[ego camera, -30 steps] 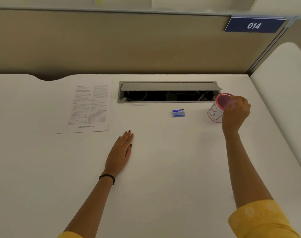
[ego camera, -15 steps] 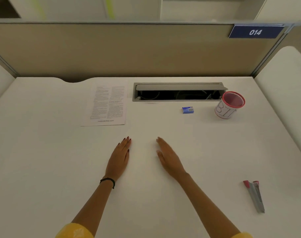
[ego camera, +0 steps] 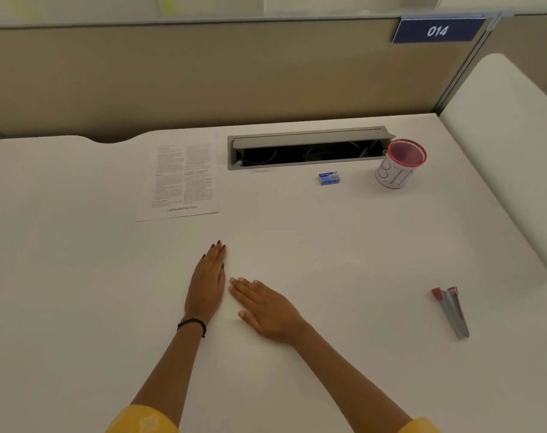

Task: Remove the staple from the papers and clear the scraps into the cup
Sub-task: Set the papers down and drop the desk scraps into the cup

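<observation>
Both hands flat on desk [ego camera: 297, 245], fingers spread, gripping nothing: left hand [ego camera: 207, 284], right hand [ego camera: 264, 307]. Papers [ego camera: 180, 178] far left, cup [ego camera: 398, 164] far right.

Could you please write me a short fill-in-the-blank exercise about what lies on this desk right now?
1. The word written on the cup is ____.
2. The number on the blue sign on the partition is ____.
3. The left hand and the right hand both lie flat on the ____.
4. The small blue box lies between the papers and the ____.

Missing words: BIN; 014; desk; cup
</observation>
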